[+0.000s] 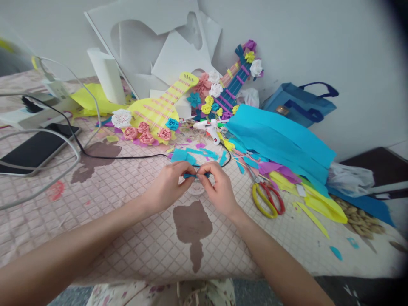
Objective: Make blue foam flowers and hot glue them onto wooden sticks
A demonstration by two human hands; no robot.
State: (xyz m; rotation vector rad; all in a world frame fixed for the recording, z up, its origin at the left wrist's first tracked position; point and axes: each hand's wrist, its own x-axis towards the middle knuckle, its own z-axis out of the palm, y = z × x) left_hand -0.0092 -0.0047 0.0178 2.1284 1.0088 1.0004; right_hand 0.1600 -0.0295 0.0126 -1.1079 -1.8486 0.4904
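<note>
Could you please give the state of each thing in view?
Left hand: pinching dark blue paper
Right hand: pinching the same paper
Hot glue gun: lying down, power unclear
Scissors: lying down, opening unclear
Smartphone: face up, dark
Power strip: black plug inserted
Yellow guitar: decorated, tilted

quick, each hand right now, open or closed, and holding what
Left hand: closed, pinching a small piece of blue paper.
Right hand: closed, pinching blue paper too, seemingly the same piece.
</note>
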